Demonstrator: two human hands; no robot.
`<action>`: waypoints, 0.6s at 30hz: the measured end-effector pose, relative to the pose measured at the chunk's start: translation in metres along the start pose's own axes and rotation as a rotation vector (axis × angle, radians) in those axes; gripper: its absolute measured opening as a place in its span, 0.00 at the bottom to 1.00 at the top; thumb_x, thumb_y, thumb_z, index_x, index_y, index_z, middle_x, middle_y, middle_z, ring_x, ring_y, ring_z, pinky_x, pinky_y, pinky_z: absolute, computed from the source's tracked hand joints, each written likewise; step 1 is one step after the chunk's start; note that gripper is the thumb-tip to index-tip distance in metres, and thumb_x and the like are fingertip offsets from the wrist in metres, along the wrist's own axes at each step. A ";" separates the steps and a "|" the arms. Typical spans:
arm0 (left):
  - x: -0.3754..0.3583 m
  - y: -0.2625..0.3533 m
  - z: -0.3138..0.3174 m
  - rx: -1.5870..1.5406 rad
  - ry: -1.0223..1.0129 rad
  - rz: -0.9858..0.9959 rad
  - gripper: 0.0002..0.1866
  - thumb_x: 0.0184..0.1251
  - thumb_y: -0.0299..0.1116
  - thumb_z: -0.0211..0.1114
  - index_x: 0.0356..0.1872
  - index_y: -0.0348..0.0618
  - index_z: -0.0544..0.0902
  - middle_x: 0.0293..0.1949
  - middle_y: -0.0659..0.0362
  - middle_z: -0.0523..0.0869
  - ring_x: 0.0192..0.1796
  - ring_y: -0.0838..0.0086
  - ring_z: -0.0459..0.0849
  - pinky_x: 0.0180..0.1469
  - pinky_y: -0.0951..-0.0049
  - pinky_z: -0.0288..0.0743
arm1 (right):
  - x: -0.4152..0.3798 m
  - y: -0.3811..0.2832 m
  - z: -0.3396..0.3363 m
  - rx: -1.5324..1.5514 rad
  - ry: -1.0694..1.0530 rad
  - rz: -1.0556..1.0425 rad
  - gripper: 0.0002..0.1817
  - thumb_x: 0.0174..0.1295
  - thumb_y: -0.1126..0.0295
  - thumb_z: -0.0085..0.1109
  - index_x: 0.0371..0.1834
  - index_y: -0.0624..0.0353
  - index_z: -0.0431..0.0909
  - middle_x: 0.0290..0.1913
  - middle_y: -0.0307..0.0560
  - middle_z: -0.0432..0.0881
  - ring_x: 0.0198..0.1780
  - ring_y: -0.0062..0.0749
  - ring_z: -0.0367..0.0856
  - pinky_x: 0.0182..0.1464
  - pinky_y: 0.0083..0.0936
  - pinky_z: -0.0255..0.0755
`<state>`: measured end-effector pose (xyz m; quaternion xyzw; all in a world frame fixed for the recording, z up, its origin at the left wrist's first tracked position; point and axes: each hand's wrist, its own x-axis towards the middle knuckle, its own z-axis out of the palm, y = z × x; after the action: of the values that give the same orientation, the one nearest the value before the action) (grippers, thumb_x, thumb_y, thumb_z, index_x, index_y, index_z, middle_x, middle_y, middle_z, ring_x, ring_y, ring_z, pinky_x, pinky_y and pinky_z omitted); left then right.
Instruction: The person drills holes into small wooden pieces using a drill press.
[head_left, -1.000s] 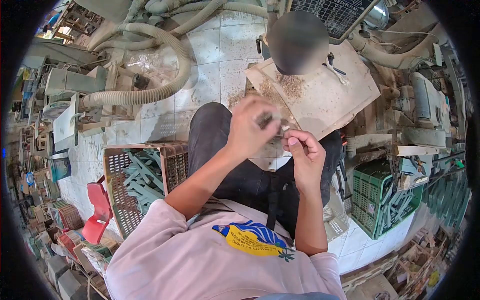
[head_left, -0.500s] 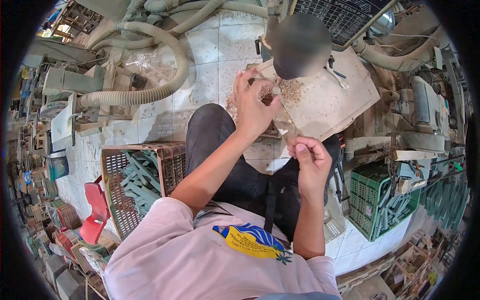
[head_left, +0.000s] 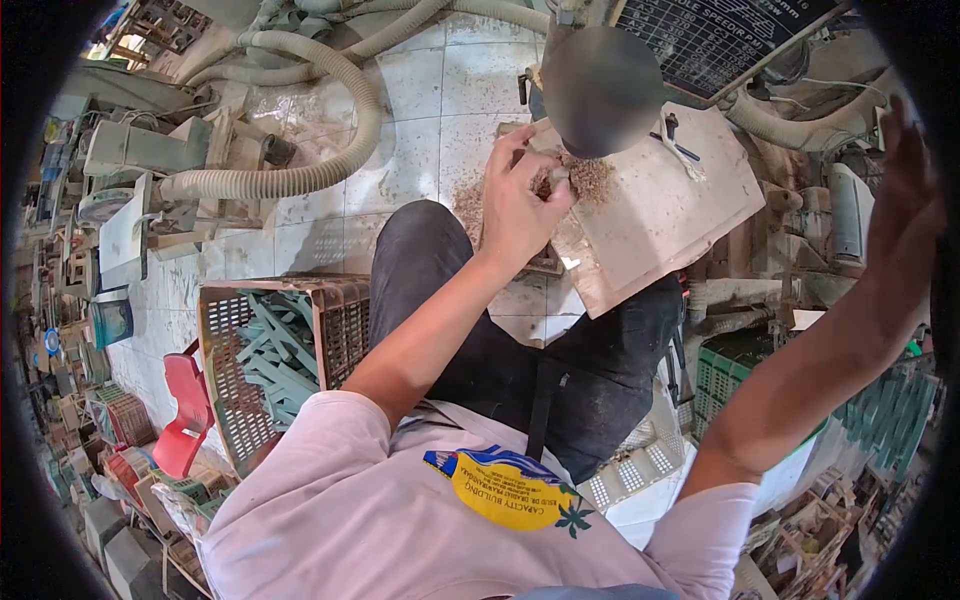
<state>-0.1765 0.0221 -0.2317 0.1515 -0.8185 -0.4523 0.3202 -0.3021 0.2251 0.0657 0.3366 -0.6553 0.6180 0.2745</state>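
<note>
My left hand point(head_left: 525, 200) is beside the wooden board point(head_left: 690, 210), close under a dark round machine part that is blurred in the picture. Its thumb and forefinger are closed on a small pale piece point(head_left: 560, 176), whose full shape the fingers hide. Wood shavings point(head_left: 590, 180) lie on the board around the fingertips. Far out at the right edge, in shade, my right hand point(head_left: 905, 175) is raised with its fingers stretched out; I see nothing in it. A dark tool with a cord point(head_left: 680, 148) rests on the board.
A speed chart plate point(head_left: 715, 40) stands above the board. Ribbed hoses point(head_left: 270, 190) run along the left and top. A brown crate point(head_left: 345, 325) of green-grey strips stands at left, near a red chair point(head_left: 182, 415). A green crate point(head_left: 725, 375) is at right.
My right hand has left the near edge of the board and swung up and far to the right. The left hand has shifted slightly right, still pinching the small piece.
</note>
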 end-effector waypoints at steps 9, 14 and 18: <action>-0.001 -0.002 -0.002 0.032 0.005 0.045 0.12 0.51 0.27 0.75 0.39 0.39 0.86 0.67 0.45 0.78 0.67 0.50 0.80 0.68 0.57 0.73 | 0.053 -0.006 0.030 -0.015 -0.196 0.020 0.13 0.77 0.62 0.54 0.47 0.63 0.76 0.41 0.47 0.85 0.31 0.24 0.81 0.30 0.17 0.76; 0.000 0.001 -0.003 0.044 0.001 0.044 0.13 0.51 0.26 0.75 0.40 0.40 0.87 0.66 0.46 0.79 0.66 0.50 0.79 0.68 0.56 0.73 | 0.025 -0.017 0.012 0.013 -0.173 0.005 0.16 0.78 0.58 0.51 0.45 0.62 0.73 0.39 0.46 0.84 0.27 0.20 0.79 0.24 0.13 0.74; 0.001 0.000 0.000 0.037 0.004 0.041 0.13 0.51 0.26 0.75 0.40 0.39 0.87 0.65 0.46 0.79 0.64 0.51 0.80 0.67 0.56 0.74 | 0.020 -0.018 -0.002 0.049 -0.185 0.017 0.18 0.79 0.55 0.49 0.44 0.62 0.71 0.36 0.45 0.83 0.24 0.18 0.77 0.19 0.09 0.71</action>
<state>-0.1773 0.0213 -0.2313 0.1413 -0.8291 -0.4301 0.3281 -0.3008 0.2250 0.0931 0.3932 -0.6654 0.6024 0.1993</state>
